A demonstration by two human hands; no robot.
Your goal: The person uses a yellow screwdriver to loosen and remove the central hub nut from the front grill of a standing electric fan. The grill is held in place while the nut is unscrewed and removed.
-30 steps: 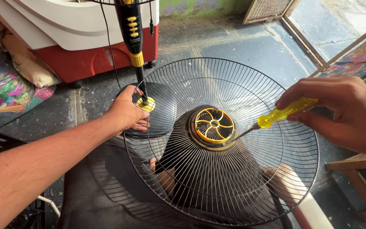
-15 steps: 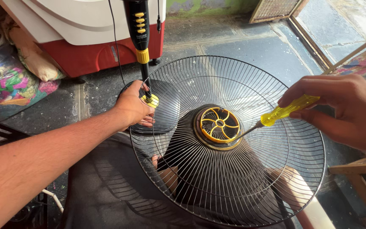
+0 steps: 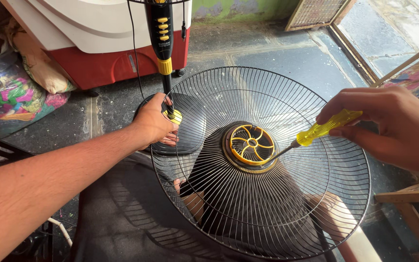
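A round wire fan grille (image 3: 311, 194) rests over my lap, its yellow hub (image 3: 251, 144) facing up. My left hand (image 3: 152, 121) grips the grille's rim at the left, next to the black fan stand pole (image 3: 163, 36). A screwdriver with a clear yellow handle (image 3: 323, 128) is held in my right hand (image 3: 394, 127). Its metal tip pokes through the wires at the right edge of the hub.
The fan stand's dark base (image 3: 180, 131) sits on the grey floor behind the grille. A red and white cooler (image 3: 98, 43) stands at the back left, beside bags of colourful cloth (image 3: 10, 97). A wooden piece (image 3: 408, 199) lies at the right.
The view shifted slightly. Both hands keep their hold, and the screwdriver tip stays at the hub's right edge.
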